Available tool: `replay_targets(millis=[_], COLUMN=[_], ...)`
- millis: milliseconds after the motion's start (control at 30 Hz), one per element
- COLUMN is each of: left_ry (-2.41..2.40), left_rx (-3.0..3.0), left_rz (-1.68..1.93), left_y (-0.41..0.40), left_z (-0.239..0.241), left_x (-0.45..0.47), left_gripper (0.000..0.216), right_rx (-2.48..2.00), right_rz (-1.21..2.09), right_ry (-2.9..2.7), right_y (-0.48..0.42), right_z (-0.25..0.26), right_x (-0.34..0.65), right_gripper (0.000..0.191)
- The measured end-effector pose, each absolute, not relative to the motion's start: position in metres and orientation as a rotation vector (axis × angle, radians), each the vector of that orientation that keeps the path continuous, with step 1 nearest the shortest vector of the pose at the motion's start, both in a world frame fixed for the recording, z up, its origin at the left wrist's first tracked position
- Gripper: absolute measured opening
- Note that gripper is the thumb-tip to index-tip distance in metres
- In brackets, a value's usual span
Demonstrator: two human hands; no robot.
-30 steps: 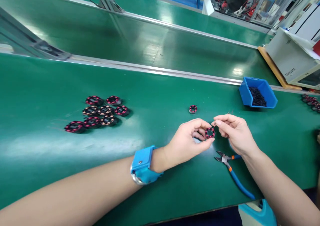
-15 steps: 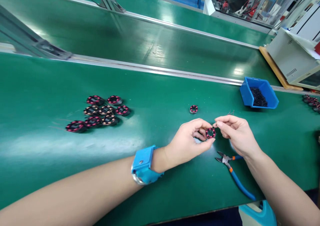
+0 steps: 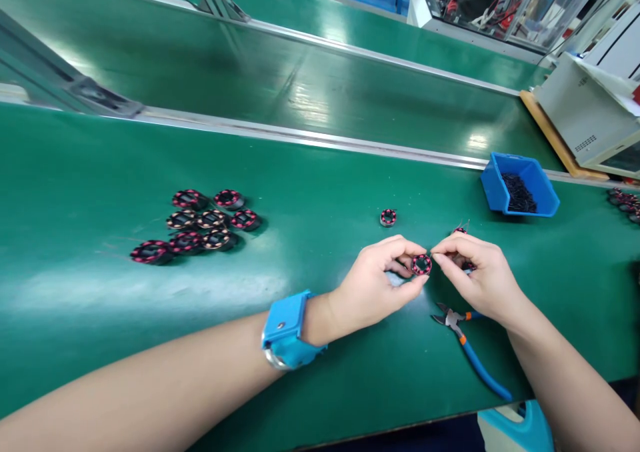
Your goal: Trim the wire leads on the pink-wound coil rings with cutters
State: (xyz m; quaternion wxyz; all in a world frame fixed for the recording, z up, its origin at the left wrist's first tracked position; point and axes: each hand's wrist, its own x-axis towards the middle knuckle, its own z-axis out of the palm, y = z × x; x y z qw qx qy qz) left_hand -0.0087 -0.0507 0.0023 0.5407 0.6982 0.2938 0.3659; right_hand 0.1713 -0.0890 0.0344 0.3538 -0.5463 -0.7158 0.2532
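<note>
- Blue band: worn around my left wrist, well back from my fingers, which leaves them unhindered.
- Pliers: lying spread on the counter, partly under my right hand; cutting end away from me and one handle towards me, presumably for a ready pick-up.
- Left hand: grasping a ring between thumb and fingers, just beside the right hand. The grip is at the rim, so the open face and red windings show.
- Right hand: thumb and forefinger brought close together at the ring's right edge, as if for fine work; whether they grip a wire, I cannot tell.
- Partly hidden rings: seen in glimpses behind the right hand.
- Cluster: eight rings, well to the left, probably grouped to keep them apart from the held one.
- Lone ring: on the counter beyond my left hand, apart from the cluster.
- Blue bin: near the metal rail, its low side facing me, perhaps for easy access to the dark pieces inside.
</note>
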Motion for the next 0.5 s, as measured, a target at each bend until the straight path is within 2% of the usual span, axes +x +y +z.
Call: replay_targets(millis=[133,300,500], left_ry=[0.676,0.693,0.720], left_rx=[1.668,1.637,1.663], left_rz=[0.870,0.884,0.917], left_y=[-0.051,-0.053,-0.056], left_z=[0.002,0.004,0.002], left_x=[-0.010,-0.011,-0.011], left_gripper=[0.019,0.021,0.021], right_rx=[-1.351,-1.343,-1.270], right_rz=[0.516,0.543,0.553], right_ry=[-1.910,-1.872,-1.955], right_y=[-0.088,-0.089,-0.099], right_z=[0.028,0.026,0.029], right_x=[0.167,0.166,0.156], right_gripper=[0.012,0.013,0.023])
